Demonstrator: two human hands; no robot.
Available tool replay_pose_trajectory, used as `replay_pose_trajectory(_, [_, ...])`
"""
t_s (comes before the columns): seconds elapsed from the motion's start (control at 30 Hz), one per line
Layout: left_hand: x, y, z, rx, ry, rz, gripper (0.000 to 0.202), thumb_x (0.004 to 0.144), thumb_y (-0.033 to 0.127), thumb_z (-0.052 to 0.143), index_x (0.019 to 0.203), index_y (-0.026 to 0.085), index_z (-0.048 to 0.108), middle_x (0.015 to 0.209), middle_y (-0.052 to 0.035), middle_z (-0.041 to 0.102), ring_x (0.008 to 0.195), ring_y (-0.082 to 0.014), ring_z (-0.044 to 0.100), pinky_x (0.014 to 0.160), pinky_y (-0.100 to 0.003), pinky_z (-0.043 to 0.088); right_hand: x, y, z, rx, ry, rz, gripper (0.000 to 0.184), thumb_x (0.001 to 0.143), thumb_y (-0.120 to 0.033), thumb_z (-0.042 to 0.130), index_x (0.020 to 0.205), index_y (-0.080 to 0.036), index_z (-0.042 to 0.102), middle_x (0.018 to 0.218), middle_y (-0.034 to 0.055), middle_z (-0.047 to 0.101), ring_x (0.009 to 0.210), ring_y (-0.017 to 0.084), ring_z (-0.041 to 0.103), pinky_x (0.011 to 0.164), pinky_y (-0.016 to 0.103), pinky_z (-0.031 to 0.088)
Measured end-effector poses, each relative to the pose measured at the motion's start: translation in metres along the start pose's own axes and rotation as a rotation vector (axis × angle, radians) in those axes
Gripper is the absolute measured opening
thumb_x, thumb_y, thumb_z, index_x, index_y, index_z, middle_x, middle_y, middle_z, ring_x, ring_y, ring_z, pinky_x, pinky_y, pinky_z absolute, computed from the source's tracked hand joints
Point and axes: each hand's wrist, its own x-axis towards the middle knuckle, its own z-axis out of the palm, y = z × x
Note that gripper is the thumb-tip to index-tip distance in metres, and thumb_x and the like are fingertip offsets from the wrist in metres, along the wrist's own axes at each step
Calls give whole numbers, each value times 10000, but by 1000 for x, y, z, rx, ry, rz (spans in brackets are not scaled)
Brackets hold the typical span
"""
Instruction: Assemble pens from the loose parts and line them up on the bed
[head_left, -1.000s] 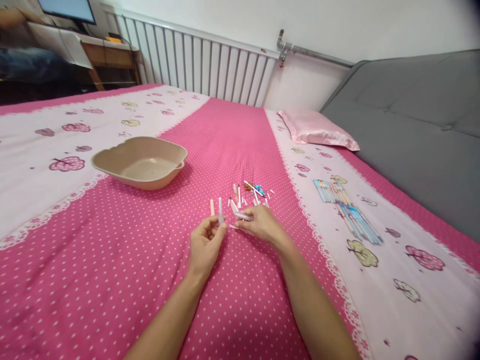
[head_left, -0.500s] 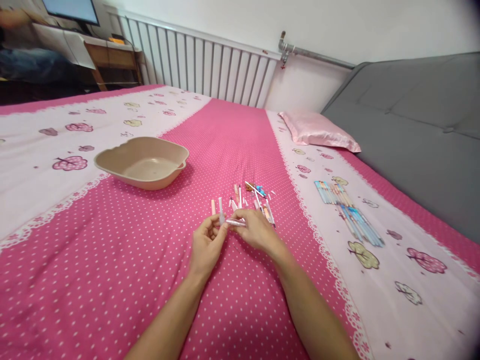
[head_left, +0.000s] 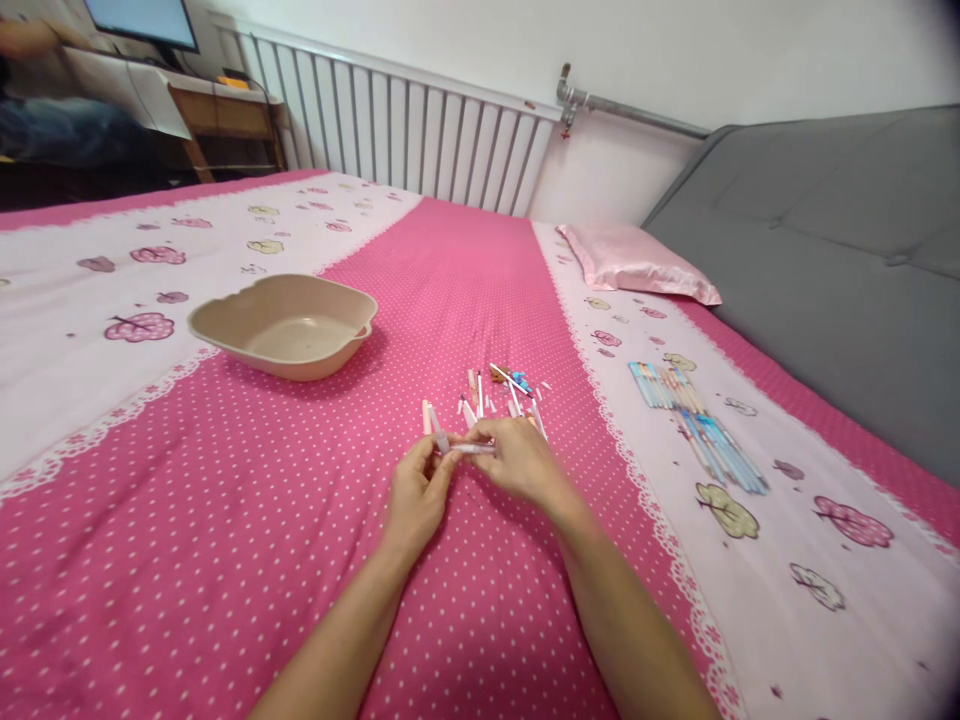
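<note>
Since a second ago, your right hand has come in toward your left hand, closing the gap between them, and the pale tube now leans leftward at its top. Your left thumb and fingers pinch that tube near its lower end. Your right fingers pinch a slim clear piece, held roughly level, its near end at your left fingertips; you cannot tell from here whether it touches the tube. A peach stick shows just beyond your left hand. Past your right hand lie scattered pen parts, with a brown piece and a blue piece at the far side. Farther left sits a beige basin on the pink bedspread; well to the right, pens lie in two groups, below a pink pillow.
</note>
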Motion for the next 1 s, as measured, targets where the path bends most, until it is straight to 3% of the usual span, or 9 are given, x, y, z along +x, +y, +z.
replay_pose_trajectory(0.17, [1, 4, 0, -78, 74, -41, 201, 828, 339, 579, 911, 161, 623, 755, 3, 576, 680, -127, 495, 638, -225, 387, -5, 14, -17, 77, 7, 118, 74, 729, -229, 662, 750, -205, 729, 685, 23, 700, 625, 161, 613, 538, 240, 371])
replay_pose_trajectory(0.27, [1, 8, 1, -121, 97, -65, 215, 802, 345, 603, 897, 155, 629, 754, 1, 578, 688, -129, 492, 641, -223, 386, -14, 23, -35, 220, 98, 205, 89, 736, -212, 645, 776, -187, 722, 721, 37, 716, 640, 167, 650, 567, 252, 437])
replay_pose_trajectory(0.43, [1, 13, 1, -158, 113, -96, 239, 780, 365, 622, 884, 150, 635, 746, 2, 569, 679, -125, 482, 639, -220, 386, -30, 19, -56, 434, 174, 182, 106, 714, -254, 675, 770, -177, 719, 741, 45, 724, 668, 180, 675, 636, 284, 496])
replay_pose_trajectory(1.0, [0, 13, 0, -174, 104, -103, 221, 772, 351, 640, 874, 155, 641, 715, 16, 559, 635, -113, 464, 613, -215, 376, -26, 13, -45, 379, 174, 169, 62, 663, -208, 715, 711, -167, 716, 641, 24, 700, 568, 137, 619, 527, 242, 455])
